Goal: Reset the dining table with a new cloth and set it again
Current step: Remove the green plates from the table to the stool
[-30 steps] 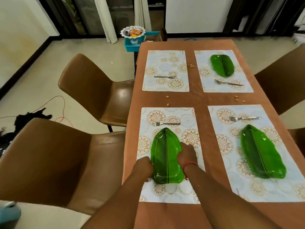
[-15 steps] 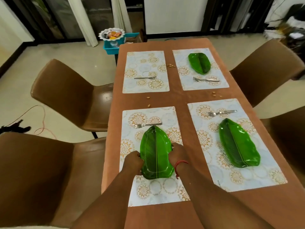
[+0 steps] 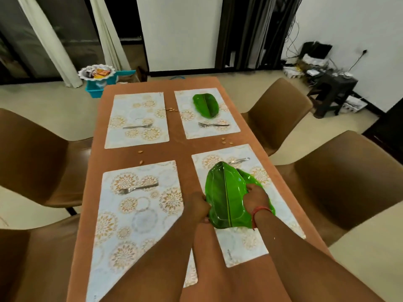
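we grip a green leaf-shaped plate (image 3: 226, 197) at its two long sides, our left hand (image 3: 197, 207) curled round its left edge and our right hand (image 3: 255, 198) clasping its right edge, a red thread at that wrist. the plate sits over a second green leaf plate (image 3: 254, 182), which peeks out beneath it on the near right placemat (image 3: 246, 243); whether the two touch we cannot tell. a fork (image 3: 239, 160) lies at the far end of that mat, partly hidden by the upper plate's tip. the near left placemat (image 3: 130, 225) carries only a fork (image 3: 136, 188). on the far left placemat (image 3: 137, 119) lies another fork (image 3: 137, 126), and the far right placemat (image 3: 205, 113) bears a third leaf plate (image 3: 206, 105) with a fork (image 3: 213, 124) just beside it. all the mats lie on the brown cloth (image 3: 181, 149) covering the desk, with a few small nuts (image 3: 225, 141) scattered between them. brown chairs (image 3: 279, 110) stand on both sides.
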The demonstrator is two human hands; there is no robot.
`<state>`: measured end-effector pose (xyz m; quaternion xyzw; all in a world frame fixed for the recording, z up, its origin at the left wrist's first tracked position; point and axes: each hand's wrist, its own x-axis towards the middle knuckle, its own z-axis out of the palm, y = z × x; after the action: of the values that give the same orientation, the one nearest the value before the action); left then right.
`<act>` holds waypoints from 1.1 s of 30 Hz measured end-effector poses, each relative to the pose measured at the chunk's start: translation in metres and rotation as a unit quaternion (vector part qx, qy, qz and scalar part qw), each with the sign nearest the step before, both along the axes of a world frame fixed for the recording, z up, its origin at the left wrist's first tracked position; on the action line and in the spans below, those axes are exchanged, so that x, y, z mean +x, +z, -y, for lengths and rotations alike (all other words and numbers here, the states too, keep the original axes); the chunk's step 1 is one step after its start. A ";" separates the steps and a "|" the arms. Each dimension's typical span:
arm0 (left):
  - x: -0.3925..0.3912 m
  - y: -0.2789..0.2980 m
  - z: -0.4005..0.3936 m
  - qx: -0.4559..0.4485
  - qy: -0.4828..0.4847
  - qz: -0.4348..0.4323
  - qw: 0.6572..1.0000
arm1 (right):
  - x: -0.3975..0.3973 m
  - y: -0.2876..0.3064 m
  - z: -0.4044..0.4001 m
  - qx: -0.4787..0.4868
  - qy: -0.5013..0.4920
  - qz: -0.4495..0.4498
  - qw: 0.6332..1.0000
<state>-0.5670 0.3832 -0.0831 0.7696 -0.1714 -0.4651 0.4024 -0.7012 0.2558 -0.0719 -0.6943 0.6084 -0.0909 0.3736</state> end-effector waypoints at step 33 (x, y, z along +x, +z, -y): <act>-0.106 -0.074 0.123 0.130 0.094 0.103 0.982 | -0.090 -0.096 0.142 0.141 0.119 0.034 0.982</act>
<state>-0.6733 0.2599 -0.1575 0.8719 -0.0771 -0.3619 0.3206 -0.7912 0.1137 -0.1682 -0.6989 0.5152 0.0173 0.4958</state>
